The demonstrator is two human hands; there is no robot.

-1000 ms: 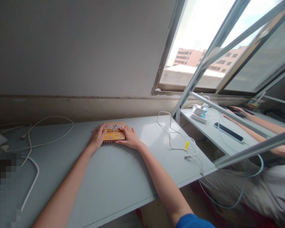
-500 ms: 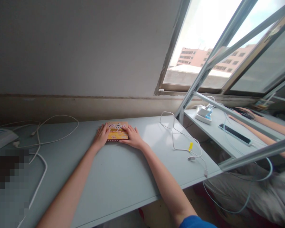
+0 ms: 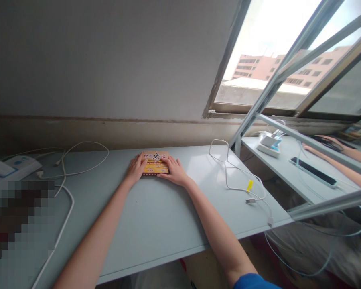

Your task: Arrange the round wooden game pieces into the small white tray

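Note:
A flat orange-and-yellow Chinese chess box (image 3: 155, 167) with dark printed characters lies on the grey desk (image 3: 156, 224), close to the wall. My left hand (image 3: 136, 167) grips its left side, thumb on the top face and fingers along the edge. From the right, my right hand (image 3: 177, 171) grips the opposite side, its thumb across the front edge and its fingers partly over the top. Both arms stretch far forward over the desk. The box's side edges are partly hidden under my hands.
A white cable (image 3: 228, 176) with a yellow tag lies right of the box. Left are more cables (image 3: 87, 176) and a white device (image 3: 24, 165). Past a metal frame (image 3: 276, 82), another person's arm (image 3: 333, 160) rests on a second desk with a phone (image 3: 313, 171) and power strip (image 3: 268, 146).
The view has turned slightly left, so everything sits further right in the picture. Both hands and the box keep the same place on the desk.

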